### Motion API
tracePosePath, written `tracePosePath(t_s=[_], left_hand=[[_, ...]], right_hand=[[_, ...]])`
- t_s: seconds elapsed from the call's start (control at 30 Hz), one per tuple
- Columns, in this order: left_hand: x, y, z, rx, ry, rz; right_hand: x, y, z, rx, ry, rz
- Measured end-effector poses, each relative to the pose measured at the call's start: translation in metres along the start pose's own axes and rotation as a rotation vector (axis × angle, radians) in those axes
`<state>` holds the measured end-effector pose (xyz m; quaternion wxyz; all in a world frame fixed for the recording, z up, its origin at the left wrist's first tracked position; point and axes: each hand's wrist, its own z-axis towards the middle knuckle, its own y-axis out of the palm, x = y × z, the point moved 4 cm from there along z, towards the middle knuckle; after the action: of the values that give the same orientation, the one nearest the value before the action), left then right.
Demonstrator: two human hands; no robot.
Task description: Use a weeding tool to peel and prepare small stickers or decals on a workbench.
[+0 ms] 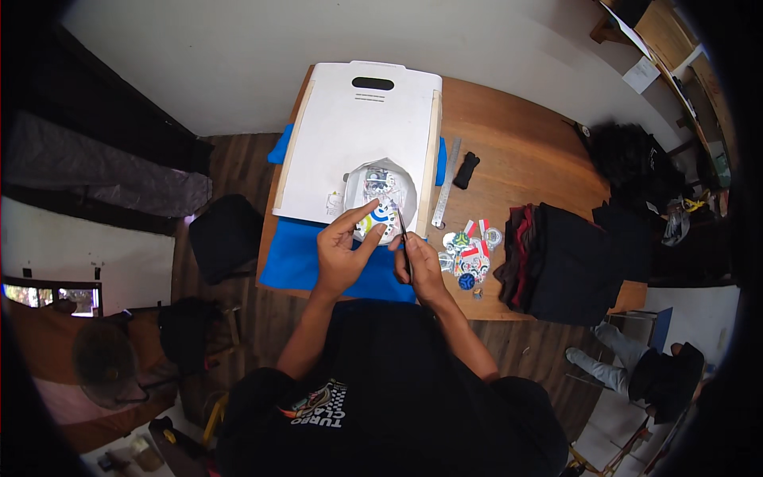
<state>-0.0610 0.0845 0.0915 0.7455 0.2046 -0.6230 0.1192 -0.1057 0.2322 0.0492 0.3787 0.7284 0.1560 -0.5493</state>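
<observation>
My left hand pinches a printed sheet with coloured curved shapes between thumb and forefinger. In my right hand is a pair of dark scissors, its blades pointing up at the sheet's right edge. Whether the blades are cutting is too small to tell. Just beyond the fingers, a round white bowl-like container with a thin rim rests on the white board. More clear and printed pieces show inside it, partly covered by the sheet and my fingers.
Loose round stickers and red-and-white strips lie right of my hands on the wooden table. Beyond them are a steel ruler and a black bundle. Folded dark garments are stacked at the right. Blue cloth lies under the board.
</observation>
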Motion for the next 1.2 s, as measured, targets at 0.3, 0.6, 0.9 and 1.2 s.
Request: tracePosePath(t_s=[0.3,0.6,0.9,1.2], left_hand=[[-0.001,0.000,-0.001,0.013,-0.018,0.002],[0.000,0.000,-0.001,0.010,-0.009,-0.010],[-0.002,0.000,-0.001,0.013,-0.016,-0.014],[-0.001,0.001,-0.001,0.002,-0.007,-0.011]], right_hand=[[0.003,0.004,-0.001,-0.027,0.012,0.077],[0.007,0.002,-0.002,-0.025,0.026,0.088],[0.005,0.003,-0.002,-0.025,0.022,0.078],[0.009,0.003,-0.002,-0.002,0.022,0.097]])
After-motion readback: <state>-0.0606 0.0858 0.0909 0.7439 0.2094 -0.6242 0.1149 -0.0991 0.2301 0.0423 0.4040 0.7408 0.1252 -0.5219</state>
